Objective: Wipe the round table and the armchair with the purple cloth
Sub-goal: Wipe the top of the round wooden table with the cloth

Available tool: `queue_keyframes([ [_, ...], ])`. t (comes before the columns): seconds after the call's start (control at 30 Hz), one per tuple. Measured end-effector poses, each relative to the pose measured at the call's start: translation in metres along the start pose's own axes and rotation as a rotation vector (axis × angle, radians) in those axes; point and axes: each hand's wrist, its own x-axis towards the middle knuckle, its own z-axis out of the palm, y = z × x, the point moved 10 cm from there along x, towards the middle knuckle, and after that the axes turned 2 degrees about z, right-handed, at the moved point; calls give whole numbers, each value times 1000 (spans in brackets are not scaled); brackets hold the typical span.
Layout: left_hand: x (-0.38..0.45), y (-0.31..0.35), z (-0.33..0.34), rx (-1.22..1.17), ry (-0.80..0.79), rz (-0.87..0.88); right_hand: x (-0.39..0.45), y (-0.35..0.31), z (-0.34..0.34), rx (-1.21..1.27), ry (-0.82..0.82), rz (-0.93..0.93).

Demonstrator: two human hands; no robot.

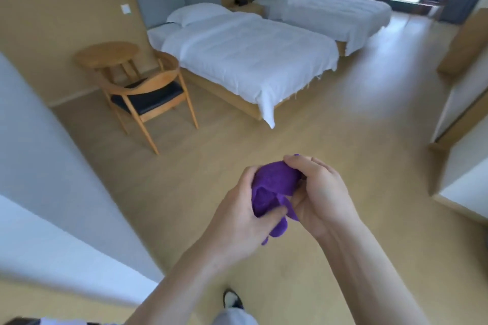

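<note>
- Purple cloth (pixel 272 187) — bunched between both hands, one tail hanging below.
- Left hand (pixel 237 219) and right hand (pixel 317 192) — fingers curled round it (above bare floor).
- Round table (pixel 107 54), armchair (pixel 150 92) — well apart, beside bed (pixel 250 60).

Purple cloth (pixel 274 187) soft, matt; round table (pixel 107 54) smooth wood; armchair (pixel 148 92) wood, dark matt seat.

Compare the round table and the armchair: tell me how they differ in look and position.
The round table has a bare wooden top; the armchair has a dark padded seat. The round table stands back by the wall; the armchair sits in front of it, nearer the person. The armchair has a curved backrest; the round table has none. Both are light wood, and neither is touched: both hands grip the purple cloth.
</note>
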Motion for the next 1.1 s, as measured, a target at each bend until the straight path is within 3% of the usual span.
queue_keyframes([
  [0.1, 72, -3, -41, 10, 139, 6, 63, -19, 36, 13, -92, 3],
  [0.33, 238, -9, -128, -80, 140, -77, 213, -81, 115, 81, -303, -36],
  [0.43, 308, -11, -164, -122, 142, -91, 271, -105, 146, -67, -332, -123],
  [0.57, 390, -19, -194, -83, 84, -69, 343, -134, 176, -384, -180, -383],
  [0.7, 470, -41, -232, -107, 161, -116, 423, -148, 216, -594, -103, -546],
  [0.87, 574, -72, -281, -294, 245, -202, 533, -146, 304, -696, -266, -554],
  [1.0, 648, -101, -334, -633, 361, -322, 622, -149, 383, -850, -397, -545],
  [1.1, 695, -120, -391, -599, 473, -310, 689, -152, 444, -927, -449, -557],
])
